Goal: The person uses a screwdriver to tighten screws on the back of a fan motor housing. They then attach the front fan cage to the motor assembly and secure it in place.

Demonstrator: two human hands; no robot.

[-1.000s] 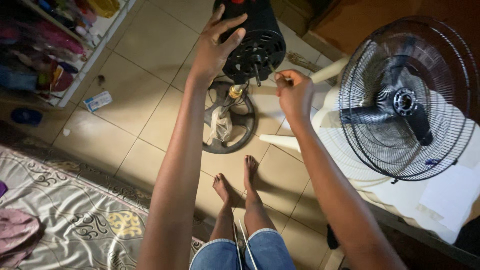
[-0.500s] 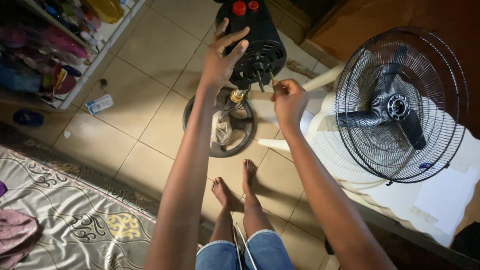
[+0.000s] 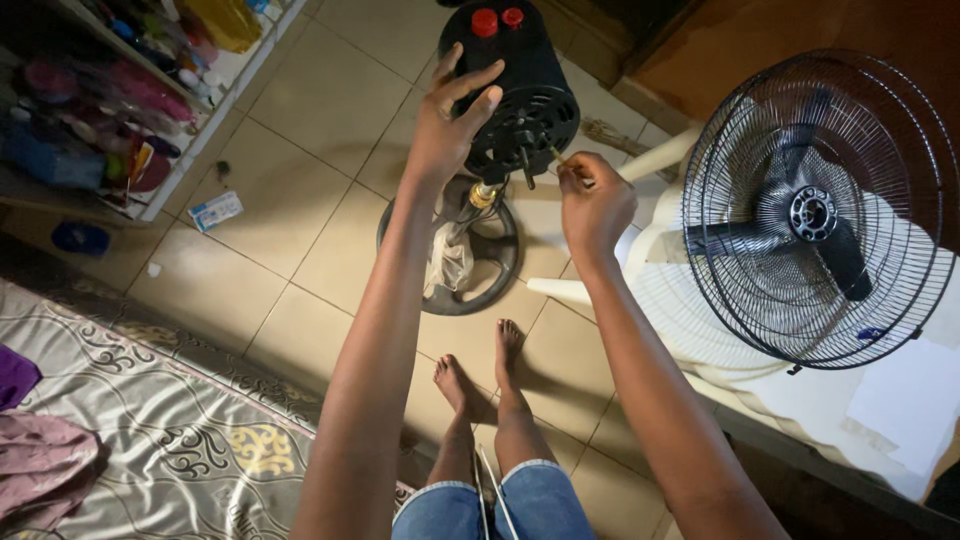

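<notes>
Left hand [image 3: 447, 125]: fingers spread, palm flat against the side of the black cylindrical fan motor housing [image 3: 520, 85].
Right hand [image 3: 592, 207]: fingers pinched shut on a thin pale stick-like tool [image 3: 560, 157], tip near the motor front.
Motor housing: atop its stand, above the round black base [image 3: 452, 247] on the tiled floor.

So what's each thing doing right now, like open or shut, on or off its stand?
Fan motor: upright on its stand, grille and blades off, shaft bare.
Fan cage: detached, closed around the blades, lying on the white chair.
Left hand: open, flat on the motor.
Right hand: pinched on a thin tool.
</notes>
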